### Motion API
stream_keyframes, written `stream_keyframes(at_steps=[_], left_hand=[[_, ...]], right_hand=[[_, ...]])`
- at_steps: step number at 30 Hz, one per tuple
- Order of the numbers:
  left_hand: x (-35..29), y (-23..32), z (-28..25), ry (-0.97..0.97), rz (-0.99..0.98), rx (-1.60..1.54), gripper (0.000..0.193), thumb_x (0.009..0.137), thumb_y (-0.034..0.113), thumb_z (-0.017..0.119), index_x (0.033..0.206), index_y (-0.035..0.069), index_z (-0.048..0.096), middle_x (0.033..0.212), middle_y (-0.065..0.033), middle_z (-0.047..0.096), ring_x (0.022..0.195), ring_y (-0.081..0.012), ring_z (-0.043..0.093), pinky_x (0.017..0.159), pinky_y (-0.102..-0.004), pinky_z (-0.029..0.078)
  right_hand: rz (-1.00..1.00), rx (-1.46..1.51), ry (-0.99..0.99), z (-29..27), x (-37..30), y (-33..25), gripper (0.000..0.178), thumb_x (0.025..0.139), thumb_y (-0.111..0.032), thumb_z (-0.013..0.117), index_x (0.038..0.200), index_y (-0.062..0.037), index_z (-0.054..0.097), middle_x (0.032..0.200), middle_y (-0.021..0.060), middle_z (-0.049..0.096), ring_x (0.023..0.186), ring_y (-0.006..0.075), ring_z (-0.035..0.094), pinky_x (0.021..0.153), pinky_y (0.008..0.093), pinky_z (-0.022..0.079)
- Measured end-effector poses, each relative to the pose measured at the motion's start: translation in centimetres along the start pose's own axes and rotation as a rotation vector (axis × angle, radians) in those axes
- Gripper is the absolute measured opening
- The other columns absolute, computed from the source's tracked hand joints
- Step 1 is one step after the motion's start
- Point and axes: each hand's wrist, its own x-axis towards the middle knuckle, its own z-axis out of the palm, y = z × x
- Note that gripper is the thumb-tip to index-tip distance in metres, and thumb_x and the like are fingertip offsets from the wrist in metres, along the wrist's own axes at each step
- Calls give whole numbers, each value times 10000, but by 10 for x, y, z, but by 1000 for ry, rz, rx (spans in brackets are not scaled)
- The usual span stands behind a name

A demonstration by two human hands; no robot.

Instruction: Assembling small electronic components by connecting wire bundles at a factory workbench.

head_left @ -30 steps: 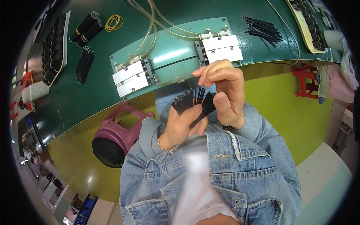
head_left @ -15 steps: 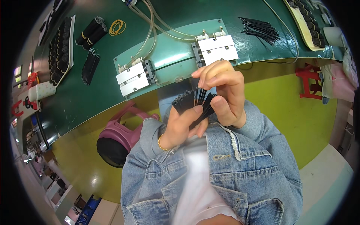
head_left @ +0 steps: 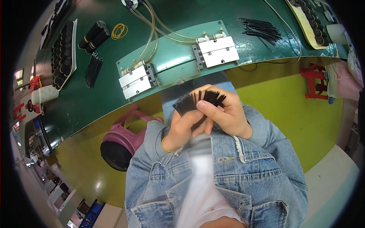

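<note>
Close to my body, a fanned bundle of thin black wires [head_left: 185, 104] is held between both hands, tips pointing up. My left hand [head_left: 179, 131] is closed around its lower part, thumb across the front. My right hand [head_left: 230, 116] pinches the right side of the fan, thumb in front and fingers behind. A few strands stand apart from the rest near the right thumb tip. The lower ends are hidden by the fingers. Just beyond the hands, a green plate [head_left: 176, 49] carries two silver clamp blocks, one left [head_left: 135, 83] and one right [head_left: 218, 52].
Loose black wires lie at the table's back right [head_left: 262, 31] and left [head_left: 93, 71]. Near the latter are a banded bundle [head_left: 94, 37] and yellow rubber bands [head_left: 119, 31]. Trays of bundles stand left [head_left: 72, 49] and right [head_left: 310, 28]. Clear hoses [head_left: 154, 28] reach the blocks. A purple stool [head_left: 127, 131] stands left.
My right hand has come down from above the wires and closed on the right part of the fan. The left hand keeps its hold, nearly still.
</note>
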Motion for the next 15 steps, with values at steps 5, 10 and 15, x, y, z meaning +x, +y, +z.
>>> stream_keyframes(at_steps=[5, 10, 15], left_hand=[[1, -2, 3, 28, 29, -76, 311, 802, 192, 377, 922, -58, 518, 584, -96, 522, 374, -58, 349, 384, -185, 271], [4, 5, 6, 102, 3, 1, 350, 785, 203, 362, 915, -85, 510, 581, -150, 532, 342, -79, 324, 343, -201, 250], [10, 6, 9, 168, 0, 93, 328, 795, 190, 352, 910, -77, 504, 581, -154, 532, 341, -82, 323, 343, -205, 256]], right_hand=[[-125, -224, 113, -1, 2, 9, 163, 831, -51, 520, 962, 46, 520, 726, 49, 575, 445, 57, 522, 380, 170, 427], [-153, -216, 94, 1, 6, 6, 146, 840, -56, 508, 946, 43, 521, 698, 42, 570, 432, 48, 512, 364, 160, 403], [-105, -117, 57, -3, 10, 0, 115, 849, -48, 490, 934, 28, 501, 772, 53, 562, 442, 44, 513, 360, 149, 377]])
